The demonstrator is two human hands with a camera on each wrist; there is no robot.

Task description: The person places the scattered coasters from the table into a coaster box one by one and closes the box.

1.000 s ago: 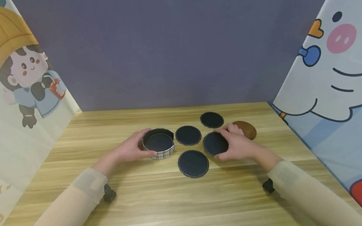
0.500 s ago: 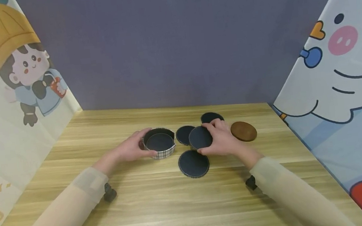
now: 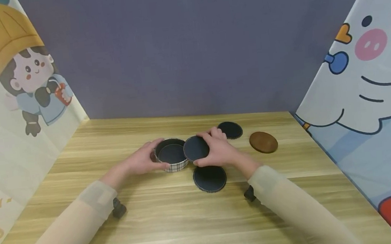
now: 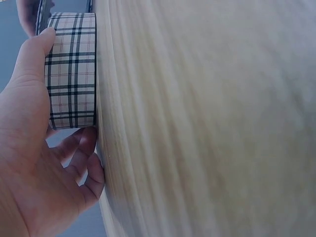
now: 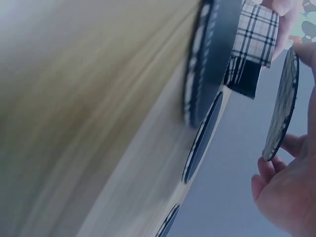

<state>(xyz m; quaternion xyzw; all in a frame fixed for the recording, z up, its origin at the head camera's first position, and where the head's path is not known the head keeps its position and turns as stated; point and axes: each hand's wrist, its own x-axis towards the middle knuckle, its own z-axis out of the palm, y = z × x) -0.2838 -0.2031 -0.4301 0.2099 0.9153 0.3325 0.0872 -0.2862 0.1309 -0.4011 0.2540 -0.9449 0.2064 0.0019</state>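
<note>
A round coaster holder with plaid sides and a black inside stands on the table, a gap in its wall facing right. My left hand grips its left side, thumb on the plaid wall. In my right hand a round black coaster is pinched by its edges, raised above the table and overlapping the holder's right rim in the head view. Its plaid underside shows in the right wrist view. Another black coaster lies just in front. One more, left of the right hand earlier, is hidden in the head view.
Behind my right hand lies a black coaster. A brown round disc rests farther right on the wood-grain table. A dark panel closes off the back, with printed cartoon panels at both sides.
My right hand has picked up the coaster near the brown disc and carried it left to the holder's rim, uncovering the disc. My left hand has stayed on the holder.
</note>
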